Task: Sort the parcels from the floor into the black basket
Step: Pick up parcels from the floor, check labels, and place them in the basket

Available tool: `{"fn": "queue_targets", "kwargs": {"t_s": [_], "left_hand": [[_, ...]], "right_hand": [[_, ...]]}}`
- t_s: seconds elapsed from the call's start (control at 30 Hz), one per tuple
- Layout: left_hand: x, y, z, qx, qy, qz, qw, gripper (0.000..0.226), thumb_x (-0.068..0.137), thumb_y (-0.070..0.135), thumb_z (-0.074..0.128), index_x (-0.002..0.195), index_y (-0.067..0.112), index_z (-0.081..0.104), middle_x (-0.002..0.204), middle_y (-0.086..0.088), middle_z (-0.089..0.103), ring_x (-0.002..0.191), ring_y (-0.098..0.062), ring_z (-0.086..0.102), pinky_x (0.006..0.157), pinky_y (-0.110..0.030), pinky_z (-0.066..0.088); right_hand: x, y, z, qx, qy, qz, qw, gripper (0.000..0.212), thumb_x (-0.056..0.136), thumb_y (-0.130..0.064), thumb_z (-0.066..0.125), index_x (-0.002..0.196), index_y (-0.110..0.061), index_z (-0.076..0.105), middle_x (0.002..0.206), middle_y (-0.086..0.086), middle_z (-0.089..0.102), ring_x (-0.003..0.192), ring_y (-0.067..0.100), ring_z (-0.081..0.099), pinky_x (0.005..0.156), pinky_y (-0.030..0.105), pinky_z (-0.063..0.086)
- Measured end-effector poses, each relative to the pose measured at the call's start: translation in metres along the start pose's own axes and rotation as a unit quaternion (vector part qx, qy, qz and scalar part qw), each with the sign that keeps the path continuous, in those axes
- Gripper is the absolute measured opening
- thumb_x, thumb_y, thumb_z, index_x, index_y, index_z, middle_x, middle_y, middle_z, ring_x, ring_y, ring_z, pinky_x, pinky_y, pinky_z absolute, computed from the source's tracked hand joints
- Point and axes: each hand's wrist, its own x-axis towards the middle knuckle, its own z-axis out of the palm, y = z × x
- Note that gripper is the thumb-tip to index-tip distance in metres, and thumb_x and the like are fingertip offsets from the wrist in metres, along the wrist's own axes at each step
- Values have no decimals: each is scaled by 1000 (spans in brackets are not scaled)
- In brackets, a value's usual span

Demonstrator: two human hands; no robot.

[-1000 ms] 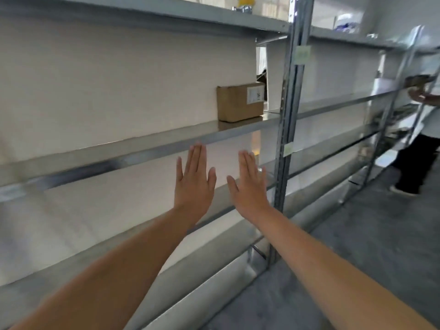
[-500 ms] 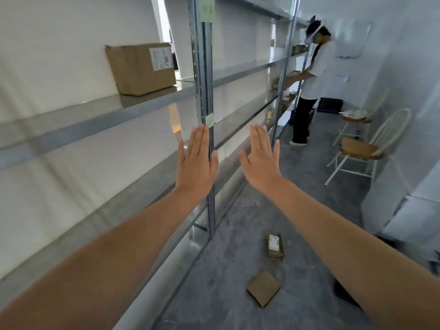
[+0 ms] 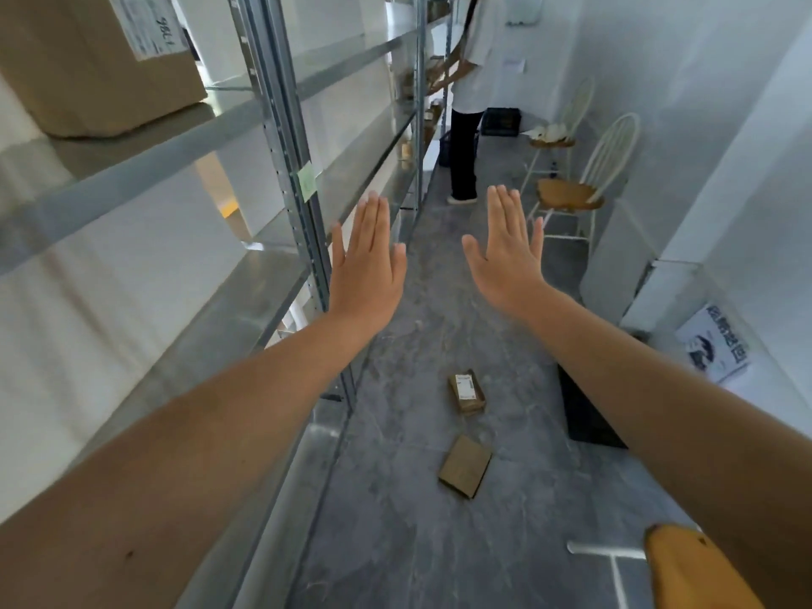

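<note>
The left hand and the right hand are stretched forward, fingers flat and released, holding nothing. Two parcels lie on the floor: a labelled parcel farther, a plain parcel nearer. The person should bend for the nearer one first. A dark shape, probably the black basket, sits right, half hidden by the arm. The shelf stands left and a chair far right.

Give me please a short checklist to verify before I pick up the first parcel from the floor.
1. Left hand free, open: ok.
2. Right hand free, open: ok.
3. Labelled parcel on the floor, unobstructed: ok.
4. Plain parcel nearer, lying flat, unobstructed: ok.
5. Black basket position: partly hidden behind the right forearm; contents cannot tell.
6. Other person stands far down the aisle, away from the parcels: ok.
</note>
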Motion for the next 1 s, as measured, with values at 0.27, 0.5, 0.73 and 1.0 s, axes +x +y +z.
{"fn": "queue_targets", "kwargs": {"t_s": [0.27,0.5,0.73,1.0], "left_hand": [[37,38,37,-42,-17,60,997,60,106,36,19,157,13,-4,166,0,-8,151,-12,-11,123,-43,-8],[67,64,68,-34,-20,70,997,60,106,36,19,157,14,-3,166,0,-7,151,-10,-12,122,-39,-12],[100,77,104,-15,-34,12,999,60,106,36,18,157,15,-6,165,2,-10,150,-8,-14,123,-42,-8],[140,106,147,0,-44,5,999,60,106,35,20,158,15,-3,166,1,-8,150,-9,-13,123,-44,-8]], "right_hand": [[13,52,-8,-12,27,63,998,68,104,-38,32,158,-15,-2,166,-1,-6,151,14,-12,120,46,-12],[50,87,7,-17,4,48,999,68,104,-38,31,157,-13,-4,165,0,-7,151,14,-13,121,48,-11],[101,127,27,18,-24,9,999,67,105,-38,28,157,-13,-6,165,-1,-9,150,14,-16,120,47,-13],[138,174,53,53,-52,-2,997,67,105,-39,28,157,-13,-6,165,-1,-10,150,13,-16,118,45,-15]]}}
